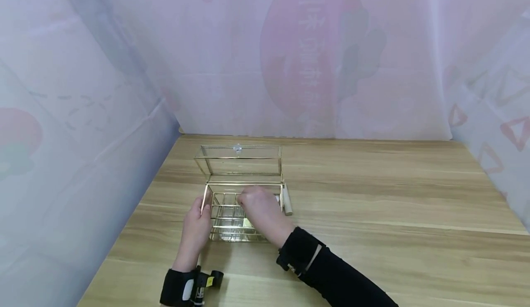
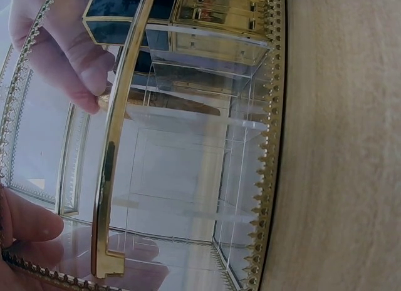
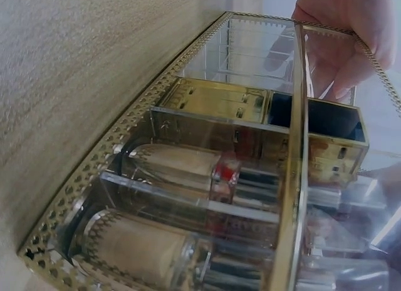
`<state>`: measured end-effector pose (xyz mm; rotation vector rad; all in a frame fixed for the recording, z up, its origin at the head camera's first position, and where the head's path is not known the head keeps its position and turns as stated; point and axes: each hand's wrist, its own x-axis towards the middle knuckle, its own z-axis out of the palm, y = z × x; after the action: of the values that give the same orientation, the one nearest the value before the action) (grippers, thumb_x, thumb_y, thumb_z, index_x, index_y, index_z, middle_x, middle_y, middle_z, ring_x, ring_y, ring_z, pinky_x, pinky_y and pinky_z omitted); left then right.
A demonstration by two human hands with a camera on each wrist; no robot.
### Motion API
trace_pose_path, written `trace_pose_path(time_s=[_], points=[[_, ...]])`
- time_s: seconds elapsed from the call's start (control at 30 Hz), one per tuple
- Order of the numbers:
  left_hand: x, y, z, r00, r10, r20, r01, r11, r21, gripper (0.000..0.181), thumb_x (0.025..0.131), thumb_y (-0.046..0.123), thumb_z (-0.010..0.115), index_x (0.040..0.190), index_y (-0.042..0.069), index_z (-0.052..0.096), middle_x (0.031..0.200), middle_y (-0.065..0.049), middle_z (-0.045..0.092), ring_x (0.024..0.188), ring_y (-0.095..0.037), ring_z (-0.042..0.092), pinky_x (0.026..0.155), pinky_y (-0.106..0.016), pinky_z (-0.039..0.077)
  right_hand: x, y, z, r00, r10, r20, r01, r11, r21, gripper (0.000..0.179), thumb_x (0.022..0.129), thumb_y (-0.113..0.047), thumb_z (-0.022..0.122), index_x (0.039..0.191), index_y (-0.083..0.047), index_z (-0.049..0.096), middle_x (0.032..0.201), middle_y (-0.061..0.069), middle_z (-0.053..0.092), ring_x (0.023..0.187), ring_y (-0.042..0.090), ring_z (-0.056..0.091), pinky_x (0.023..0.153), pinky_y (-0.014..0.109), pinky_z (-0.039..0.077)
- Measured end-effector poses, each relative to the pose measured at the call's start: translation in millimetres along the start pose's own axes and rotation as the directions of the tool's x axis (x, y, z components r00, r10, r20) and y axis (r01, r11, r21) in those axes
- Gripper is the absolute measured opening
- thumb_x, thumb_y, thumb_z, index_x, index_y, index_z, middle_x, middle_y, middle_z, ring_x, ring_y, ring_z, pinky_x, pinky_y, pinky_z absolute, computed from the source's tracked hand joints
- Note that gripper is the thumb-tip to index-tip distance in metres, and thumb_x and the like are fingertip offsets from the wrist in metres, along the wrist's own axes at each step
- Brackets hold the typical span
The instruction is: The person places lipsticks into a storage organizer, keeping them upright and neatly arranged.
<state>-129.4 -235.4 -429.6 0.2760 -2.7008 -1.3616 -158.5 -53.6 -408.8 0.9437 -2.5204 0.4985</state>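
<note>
A clear glass box (image 1: pixel 232 241) with gold edging has its lid (image 1: pixel 244 165) raised at the back. My left hand (image 1: pixel 196 228) holds the box's left end. Inside, above the compartments, my right hand (image 1: pixel 261 208) has curled fingers. In the left wrist view its fingertips (image 2: pixel 94 81) pinch the end of a slim gold-brown item (image 2: pixel 160 102), whose kind I cannot tell. Beside it are square cases (image 2: pixel 216 12) in gold and dark finish. Across the right wrist view, beige bottles (image 3: pixel 141 247) lie in clear-walled compartments near those cases.
A clear knob (image 1: pixel 237 148) sits on the raised lid. At the box's right wall shows a pale cylinder (image 1: pixel 287 201). The wooden table (image 1: pixel 393 205) extends right, and printed cloth (image 1: pixel 232 90) hangs behind and at both sides.
</note>
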Motion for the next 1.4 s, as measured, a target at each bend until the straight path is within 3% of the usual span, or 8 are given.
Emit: trace_pose_path(time_s=[0.33, 0.67, 0.97, 1.1, 1.17, 1.27, 1.4], points=[[0.0, -0.2, -0.2, 1.0, -0.01, 0.013, 0.011, 1.0, -0.021, 0.034, 0.1, 0.012, 0.036, 0.129, -0.003, 0.047, 0.129, -0.031, 0.053, 0.112, -0.039, 0.049, 0.087, -0.057, 0.043, 0.6, 0.0, 3.0, 1.0, -0.025, 0.001, 0.025, 0.998, -0.049, 0.016, 0.079, -0.004, 0.068, 0.08, -0.016, 0.078, 0.076, -0.006, 0.071, 0.069, 0.007, 0.061, 0.061, 0.015, 0.056], [-0.1, -0.3, -1.4, 1.0, -0.002, 0.005, 0.003, 1.0, -0.028, 0.034, 0.1, 0.01, 0.037, 0.128, -0.003, 0.048, 0.127, -0.032, 0.054, 0.105, -0.039, 0.051, 0.084, -0.056, 0.044, 2.3, -0.2, 4.3, 0.999, -0.041, -0.007, 0.041, 0.999, -0.003, 0.02, 0.079, 0.002, 0.063, 0.078, -0.012, 0.078, 0.071, -0.004, 0.069, 0.069, 0.009, 0.061, 0.066, 0.02, 0.057], [0.7, -1.0, -1.2, 1.0, -0.005, 0.03, 0.006, 0.998, -0.056, 0.037, 0.101, 0.01, 0.035, 0.134, -0.004, 0.044, 0.14, -0.029, 0.043, 0.125, -0.041, 0.038, 0.103, -0.061, 0.033, 2.0, 0.6, 8.1, 1.0, -0.018, 0.02, 0.018, 1.0, -0.003, 0.021, 0.078, 0.001, 0.062, 0.08, -0.012, 0.078, 0.074, -0.003, 0.071, 0.073, 0.012, 0.062, 0.066, 0.021, 0.058], [1.1, -1.5, -0.7, 1.0, -0.013, 0.019, 0.014, 0.998, -0.055, 0.035, 0.1, 0.011, 0.036, 0.131, -0.003, 0.046, 0.134, -0.029, 0.049, 0.114, -0.04, 0.047, 0.091, -0.059, 0.042, 1.4, 0.8, 7.7, 1.0, 0.003, 0.03, -0.004, 0.999, 0.035, 0.02, 0.079, -0.001, 0.063, 0.083, -0.013, 0.078, 0.08, -0.003, 0.073, 0.078, 0.013, 0.063, 0.071, 0.023, 0.058], [1.3, -2.1, 0.0, 1.0, -0.016, 0.009, 0.016, 0.999, -0.039, 0.035, 0.1, 0.011, 0.036, 0.13, -0.002, 0.048, 0.127, -0.029, 0.054, 0.101, -0.038, 0.052, 0.079, -0.051, 0.047, 0.3, 1.3, 6.7, 0.999, 0.015, 0.03, -0.017, 0.998, 0.062, 0.019, 0.079, -0.002, 0.064, 0.085, -0.013, 0.078, 0.082, -0.002, 0.074, 0.08, 0.013, 0.063, 0.073, 0.024, 0.058], [1.5, -2.9, 1.0, 1.0, -0.018, -0.004, 0.018, 1.0, -0.017, 0.035, 0.1, 0.012, 0.037, 0.13, 0.001, 0.049, 0.119, -0.026, 0.058, 0.085, -0.034, 0.052, 0.066, -0.038, 0.044, -2.0, 2.7, 5.1, 0.999, 0.046, 0.028, -0.049, 0.993, 0.111, 0.018, 0.08, -0.004, 0.064, 0.088, -0.012, 0.078, 0.087, -0.002, 0.075, 0.085, 0.013, 0.064, 0.077, 0.026, 0.057], [1.8, -3.0, 1.0, 1.0, -0.012, -0.006, 0.012, 1.0, -0.016, 0.036, 0.1, 0.011, 0.036, 0.132, 0.001, 0.048, 0.122, -0.027, 0.057, 0.086, -0.034, 0.052, 0.067, -0.039, 0.044, -3.6, 4.7, 2.3, 0.995, 0.097, 0.02, -0.099, 0.978, 0.181, 0.018, 0.084, -0.006, 0.063, 0.093, -0.011, 0.078, 0.091, -0.001, 0.075, 0.088, 0.012, 0.065, 0.079, 0.028, 0.057]])
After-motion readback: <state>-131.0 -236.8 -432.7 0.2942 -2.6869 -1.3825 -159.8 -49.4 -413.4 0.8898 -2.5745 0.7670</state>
